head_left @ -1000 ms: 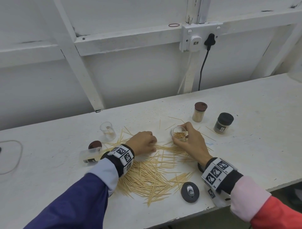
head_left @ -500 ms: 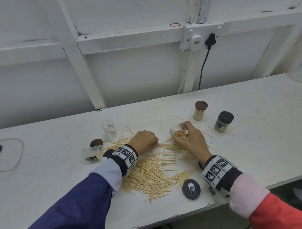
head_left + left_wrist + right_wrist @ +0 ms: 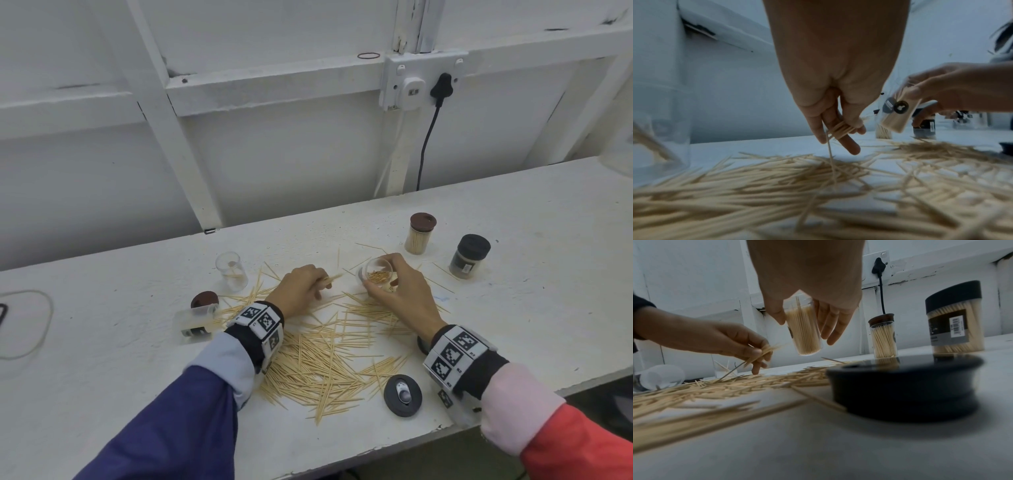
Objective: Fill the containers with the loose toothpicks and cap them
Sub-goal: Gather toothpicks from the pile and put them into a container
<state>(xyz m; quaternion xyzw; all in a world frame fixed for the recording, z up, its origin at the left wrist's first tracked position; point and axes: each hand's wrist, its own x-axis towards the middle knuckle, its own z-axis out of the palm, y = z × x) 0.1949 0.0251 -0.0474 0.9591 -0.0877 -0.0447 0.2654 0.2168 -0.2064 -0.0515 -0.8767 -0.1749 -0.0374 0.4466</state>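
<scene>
Pinching a small bundle of thin pale wooden toothpicks (image 3: 840,130), the left hand (image 3: 301,287) is hovering just left of the clear round plastic container (image 3: 377,275), with one stick dangling down. These sticks are probably handling as light, stiff and slippery, apt to fan out, so gripping them mid-length seems safest. The right hand (image 3: 400,291) is curling thumb and fingers round that container, nearly full and lifted, tilting it off the white bench (image 3: 513,308). Nearer the person than the container, the loose toothpick pile (image 3: 325,359) is lying scattered.
</scene>
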